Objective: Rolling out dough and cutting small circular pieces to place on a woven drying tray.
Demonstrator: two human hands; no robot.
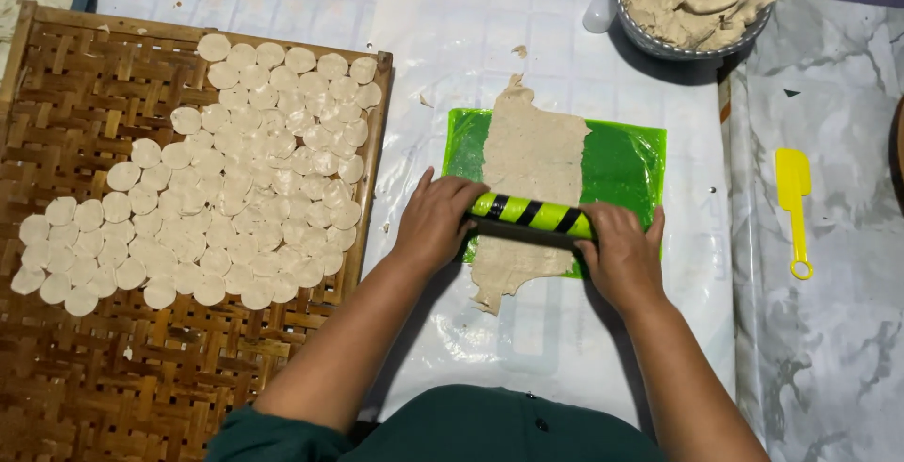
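Hands, left (435, 222) and right (621, 253), each closed over one end of the striped roller (532, 214) lying across the dough (529, 179) on the green mat (617, 162), should press evenly so the sheet keeps uniform thickness.

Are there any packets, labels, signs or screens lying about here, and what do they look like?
None in view: no packet, label, sign or screen.
Nearest to a wrapping: green plastic sheet, rectangular, shiny, lying under the rolled dough at centre.
White plastic cover, glossy with a faint grid, spread over the work surface.
Rolling pin, yellow-green with black stripes and no lettering that I can see, under the left hand and right hand.
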